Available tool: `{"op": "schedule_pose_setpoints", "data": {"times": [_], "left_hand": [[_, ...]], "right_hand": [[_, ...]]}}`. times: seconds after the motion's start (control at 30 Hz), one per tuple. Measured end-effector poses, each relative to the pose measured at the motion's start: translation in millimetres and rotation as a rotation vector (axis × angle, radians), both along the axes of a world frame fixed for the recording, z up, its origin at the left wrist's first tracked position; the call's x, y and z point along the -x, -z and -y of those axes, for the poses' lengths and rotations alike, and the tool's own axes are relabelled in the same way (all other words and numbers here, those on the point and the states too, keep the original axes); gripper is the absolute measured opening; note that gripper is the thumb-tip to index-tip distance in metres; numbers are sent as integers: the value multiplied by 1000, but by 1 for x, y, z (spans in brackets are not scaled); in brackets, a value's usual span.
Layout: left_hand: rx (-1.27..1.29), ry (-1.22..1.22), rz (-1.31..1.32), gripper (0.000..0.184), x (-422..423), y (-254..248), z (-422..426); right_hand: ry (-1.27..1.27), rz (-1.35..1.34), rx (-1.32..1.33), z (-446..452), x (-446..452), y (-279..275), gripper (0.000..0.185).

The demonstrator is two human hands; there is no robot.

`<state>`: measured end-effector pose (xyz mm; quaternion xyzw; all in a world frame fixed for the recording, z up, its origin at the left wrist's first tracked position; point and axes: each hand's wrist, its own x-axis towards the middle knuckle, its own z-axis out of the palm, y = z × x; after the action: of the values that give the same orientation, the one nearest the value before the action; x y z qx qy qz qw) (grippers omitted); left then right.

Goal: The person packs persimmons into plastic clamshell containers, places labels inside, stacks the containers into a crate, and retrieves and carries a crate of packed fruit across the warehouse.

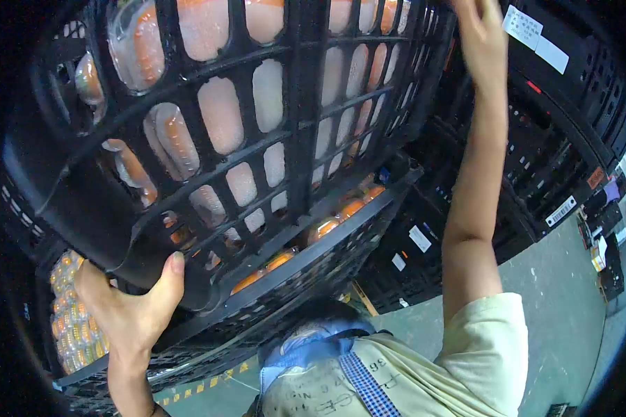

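A large black slotted plastic crate (305,104) fills the upper left of the head view, tilted. Through its openings show clear packs (176,139) with orange and pale contents. My left hand (129,306) is closed round the crate's near lower corner, thumb on the near side and the fingers mostly hidden behind it. My right hand (481,24) is at the crate's far right edge, arm stretched out; its fingers are blurred and partly cut off by the frame's top. Below the tilted crate is another black crate (313,254) holding orange packs (351,208).
More packs (73,323) with orange contents sit at the lower left. Stacked black crates (528,160) with white labels stand on the right. Green floor (556,292) shows below, with a yellow striped line (202,389). Various items (605,236) lie at the far right.
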<state>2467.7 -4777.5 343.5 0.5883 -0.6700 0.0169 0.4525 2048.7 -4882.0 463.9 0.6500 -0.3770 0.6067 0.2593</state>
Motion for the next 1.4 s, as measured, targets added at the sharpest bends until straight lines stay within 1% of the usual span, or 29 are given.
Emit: {"op": "schedule_pose_setpoints", "data": {"times": [0.03,0.07,0.1,0.17,0.2,0.23,0.27,0.3,0.33,0.4,0.43,0.47,0.5,0.57,0.6,0.63,0.7,0.73,0.8,0.87,0.97,1.03,1.07,1.1,1.17,1.27,1.3,1.37,1.4], "left_hand": [[24,0,-45,58,-1,5,0],[72,-30,85,60,-5,8,0],[34,-167,200,59,-4,7,-5],[22,-102,59,61,-2,6,-6],[67,-106,113,62,-8,11,-5],[159,-96,111,57,-9,21,-5],[112,-99,3,55,3,20,-7],[66,-103,-109,52,15,19,-9],[67,-175,-203,50,24,26,-13],[262,-238,-221,51,42,40,-8],[356,-269,-224,51,51,46,-4],[408,-365,-267,48,55,50,2],[422,-363,-322,46,58,50,9],[454,-359,-427,42,60,48,16],[506,-295,-483,38,65,45,19],[559,-303,-444,35,67,41,21],[517,-300,-356,34,63,38,19],[578,-268,-369,33,63,35,23],[444,-317,-292,34,55,26,21],[399,-355,-277,35,48,13,23],[364,-359,-264,35,39,2,28],[362,-388,-285,35,46,5,24],[359,-379,-173,35,39,13,23],[435,-371,-185,33,36,21,26],[430,-338,-284,32,36,24,29],[382,-428,-268,35,42,6,29],[366,-434,-315,33,44,5,28],[423,-296,-368,33,45,3,30],[449,-329,-372,36,47,7,31]], "right_hand": [[180,85,-147,15,26,23,52],[364,144,-315,29,51,46,59],[252,173,-306,13,19,63,64],[151,253,-251,35,32,84,67],[89,288,-292,42,43,86,69],[27,326,-335,49,53,89,72],[-165,439,-373,58,58,96,69],[-262,486,-405,63,63,104,68],[-359,527,-430,65,68,110,67],[-574,613,-473,72,78,114,62],[-623,685,-505,76,82,117,56],[-645,755,-468,85,84,123,56],[-669,822,-429,91,80,123,56],[-596,732,-344,90,76,121,51],[-579,737,-358,88,73,118,48],[-560,747,-371,86,72,116,45],[-538,655,-298,88,71,113,41],[-475,630,-311,88,72,110,41],[-384,582,-326,82,65,103,42],[-344,527,-304,83,56,88,43],[-275,567,-328,77,41,73,45],[-314,588,-332,80,48,82,45],[-311,602,-319,81,51,88,44],[-305,616,-311,81,55,94,44],[-306,586,-264,83,53,95,45],[-363,576,-305,90,52,75,50],[-357,575,-314,89,47,67,50],[-322,482,-286,99,52,52,49],[-324,441,-274,104,55,41,47]]}}
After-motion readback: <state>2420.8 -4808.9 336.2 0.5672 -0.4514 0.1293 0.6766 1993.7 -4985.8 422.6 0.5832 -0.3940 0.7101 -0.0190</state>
